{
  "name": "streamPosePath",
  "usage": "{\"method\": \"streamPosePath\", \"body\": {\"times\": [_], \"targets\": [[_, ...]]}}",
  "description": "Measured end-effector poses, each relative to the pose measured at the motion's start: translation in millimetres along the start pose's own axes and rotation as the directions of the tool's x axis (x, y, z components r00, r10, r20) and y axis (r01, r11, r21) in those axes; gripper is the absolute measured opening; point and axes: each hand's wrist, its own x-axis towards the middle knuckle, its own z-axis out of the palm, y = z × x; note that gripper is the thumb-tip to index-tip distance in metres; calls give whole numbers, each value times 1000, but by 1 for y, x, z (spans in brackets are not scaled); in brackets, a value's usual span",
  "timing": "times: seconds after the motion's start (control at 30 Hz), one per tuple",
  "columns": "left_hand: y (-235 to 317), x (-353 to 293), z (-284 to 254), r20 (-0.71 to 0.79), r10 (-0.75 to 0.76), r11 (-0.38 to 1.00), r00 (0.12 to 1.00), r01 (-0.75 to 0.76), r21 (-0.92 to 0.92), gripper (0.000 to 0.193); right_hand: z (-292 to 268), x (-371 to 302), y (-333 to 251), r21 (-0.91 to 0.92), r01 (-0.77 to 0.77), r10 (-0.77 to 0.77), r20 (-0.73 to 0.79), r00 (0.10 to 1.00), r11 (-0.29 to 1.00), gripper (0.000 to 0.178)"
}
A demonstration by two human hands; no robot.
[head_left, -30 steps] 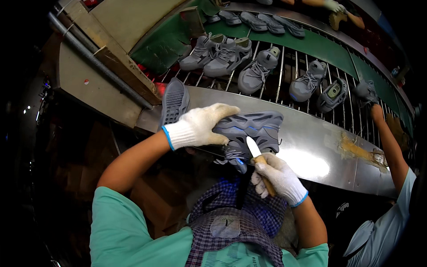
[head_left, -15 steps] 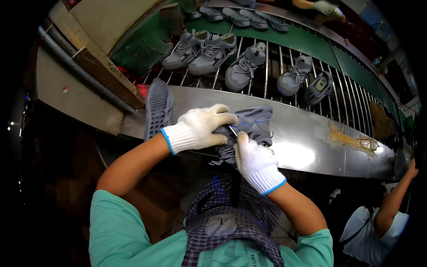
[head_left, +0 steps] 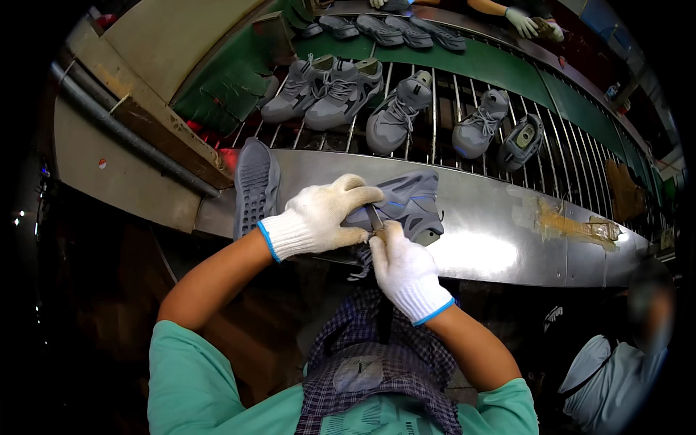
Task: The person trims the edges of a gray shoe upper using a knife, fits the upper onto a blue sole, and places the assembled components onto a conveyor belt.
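A grey lace-up shoe [head_left: 412, 201] lies on its side on the metal ledge, a thin blue line along its side and its laces hanging over the near edge. My left hand [head_left: 319, 214], in a white knit glove, grips it from the left with thumb and fingers. Gloved as well, my right hand [head_left: 406, 272] pinches a small tool with a thin metal blade [head_left: 373, 216]. The blade rests against the shoe between my two hands; the handle is hidden in my fingers. Left of my left hand, a grey shoe sole [head_left: 255, 185] leans with its treaded side showing.
Several grey shoes [head_left: 341, 98] stand on the metal bar rack [head_left: 433, 109] beyond the ledge [head_left: 507, 217]. More soles [head_left: 380, 31] lie on the far green strip. Brown tape [head_left: 573, 225] covers part of the ledge. Co-workers' gloved hands [head_left: 523, 23] show at the far side; another person [head_left: 616, 377] is lower right.
My right hand has shifted slightly left and down, with the blade now more upright against the shoe. My left hand keeps its grip. At lower right, the co-worker's raised arm has moved.
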Motion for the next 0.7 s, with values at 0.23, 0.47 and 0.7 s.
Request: {"method": "streamPosePath", "body": {"times": [0.23, 0.47, 0.7], "targets": [[-12, 0, 6, -76, 45, 996, 996, -39, 80, 74, 2, 10, -7, -164, 79, -90, -59, 994, 983, 26], [-15, 1, 3, -60, 46, 991, 997, -38, 127, 70, -4, 15, -7, -20, 82, -82, 7, 997, 996, 25], [-15, -7, 4, -81, 135, 964, 987, -113, 240, 65, -70, 17, 4, 541, -531, 121, 617, 777, 652, 35]]}}
